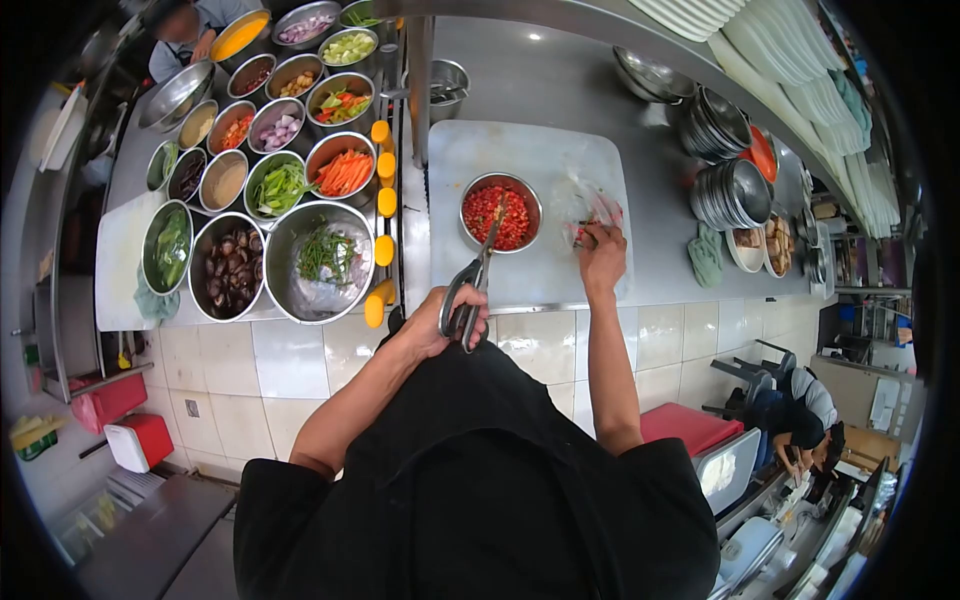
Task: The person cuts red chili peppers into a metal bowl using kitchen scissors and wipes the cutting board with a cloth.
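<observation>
In my left hand [458,322] is a pair of scissors [486,258] with dark handles. Its blades reach over the near rim of a steel bowl [464,226], and the tips are among chopped red chillies [512,212]. My right hand [604,260] is closed, with its fingertips down on a clear plastic bag [580,195] that has red chillies inside. What exactly the fingertips pinch is partly hidden. Bowl and bag both rest on a white cutting board [470,150], with the bag to the right.
Left of the board are several steel bowls, including carrot strips [343,173], mushrooms [228,268] and green herbs [328,255]. Yellow-capped objects [384,250] line the gap. Stacked bowls [730,195] and a green cloth [705,255] lie right. A shelf holds plates [785,50]. Other people are at far left and right.
</observation>
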A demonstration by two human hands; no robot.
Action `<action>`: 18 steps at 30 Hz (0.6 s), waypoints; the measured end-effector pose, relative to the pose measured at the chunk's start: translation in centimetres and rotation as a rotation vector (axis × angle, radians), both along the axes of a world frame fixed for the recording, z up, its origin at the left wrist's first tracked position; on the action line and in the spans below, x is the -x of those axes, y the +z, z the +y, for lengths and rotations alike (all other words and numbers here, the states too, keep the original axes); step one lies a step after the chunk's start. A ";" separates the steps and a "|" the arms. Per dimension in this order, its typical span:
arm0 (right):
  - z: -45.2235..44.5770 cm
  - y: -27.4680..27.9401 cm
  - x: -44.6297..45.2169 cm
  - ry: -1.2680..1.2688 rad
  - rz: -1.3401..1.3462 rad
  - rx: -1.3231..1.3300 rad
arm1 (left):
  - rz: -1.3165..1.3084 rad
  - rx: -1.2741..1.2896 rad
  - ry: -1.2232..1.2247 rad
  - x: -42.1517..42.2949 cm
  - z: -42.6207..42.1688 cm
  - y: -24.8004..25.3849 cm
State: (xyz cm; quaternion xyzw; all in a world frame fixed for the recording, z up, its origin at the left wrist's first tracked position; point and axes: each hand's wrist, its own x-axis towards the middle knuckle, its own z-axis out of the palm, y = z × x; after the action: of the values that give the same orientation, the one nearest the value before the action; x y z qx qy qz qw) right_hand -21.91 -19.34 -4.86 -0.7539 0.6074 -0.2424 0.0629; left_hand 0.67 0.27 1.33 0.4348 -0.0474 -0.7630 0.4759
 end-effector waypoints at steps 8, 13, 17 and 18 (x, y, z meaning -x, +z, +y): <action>-1.2 0.9 1.5 0.074 -0.142 -0.104 | -0.001 -0.017 0.016 0.0 -0.2 0.0; -0.4 3.9 1.9 0.050 -0.307 -0.064 | 0.021 -0.021 -0.017 -0.2 -0.3 -0.3; 1.0 7.8 -0.4 0.107 -0.384 -0.034 | 0.035 -0.018 -0.019 -0.1 -0.5 -0.3; 1.6 8.8 -1.4 0.135 -0.408 -0.060 | 0.038 -0.026 -0.024 -0.1 -0.6 -0.1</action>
State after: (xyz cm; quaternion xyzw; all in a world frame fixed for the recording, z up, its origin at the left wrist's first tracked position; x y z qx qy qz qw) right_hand -20.55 -17.79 3.91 -0.7260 0.5370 -0.3669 0.2233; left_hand 0.74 -0.34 1.25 0.4257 -0.0338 -0.7774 0.4618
